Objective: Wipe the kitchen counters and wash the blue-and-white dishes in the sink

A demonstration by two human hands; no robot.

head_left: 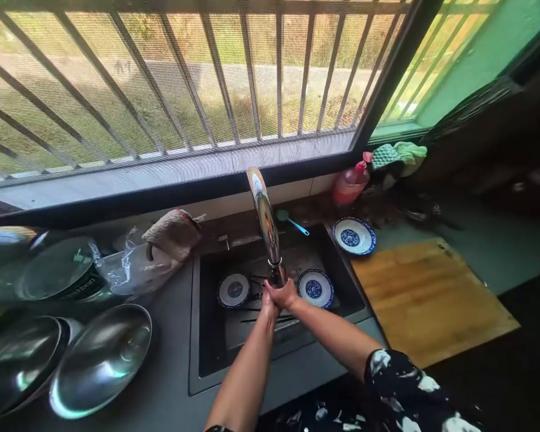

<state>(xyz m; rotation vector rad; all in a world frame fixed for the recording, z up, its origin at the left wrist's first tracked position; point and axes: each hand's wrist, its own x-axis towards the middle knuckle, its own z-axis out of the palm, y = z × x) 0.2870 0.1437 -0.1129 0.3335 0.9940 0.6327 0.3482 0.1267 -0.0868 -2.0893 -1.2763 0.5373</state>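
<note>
My left hand (269, 302) and my right hand (285, 294) are pressed together right below the spout of the chrome faucet (267, 231). The right hand lies partly over the left. Their fingers are mostly hidden, and I cannot tell whether they touch the dark spout tip. Beneath them is the dark sink (207, 354). Inside it, a blue-and-white plate (234, 290) sits left of my hands and a second blue-and-white dish (315, 288) sits to the right. Several dark chopsticks (252, 320) lie on the sink bottom.
Right of the sink are a blue-rimmed plate (354, 236) and a wooden cutting board (432, 300). Behind stand a red pump bottle (351, 183) and green cloths (400, 156). A blue-handled brush (292, 222) lies behind the sink. Metal bowls (103, 360) and a beige cloth (173, 234) occupy the left counter.
</note>
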